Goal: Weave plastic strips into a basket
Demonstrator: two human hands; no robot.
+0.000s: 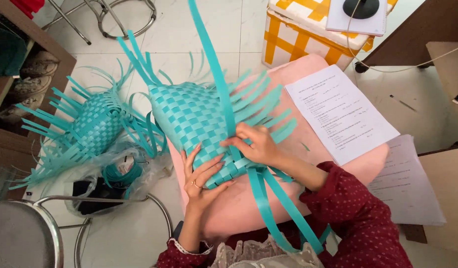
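Head view, looking down at a half-woven teal basket [199,119] of flat plastic strips, lying on its side on a pink cushioned stool top [308,144] just in front of the person.

- Left hand [201,173]: fingers spread flat against the woven wall near its lower edge, apparently steadying it; pressing, not gripping. Ring visible.
- Right hand [253,144]: fingertips pinched on a strip at the weave's edge, beside the long upright strip [214,64] that crosses the basket. Two loose strip ends [278,208] trail down toward the lap.
- Hands sit close together, a little apart, both on the basket.
- Unwoven ends fan out from the rim, left free.
- Second teal basket [90,124] lies on the floor to the left, above a plastic bag [109,183] holding coiled strip.
- Printed sheets [338,114] rest on the stool's right side.
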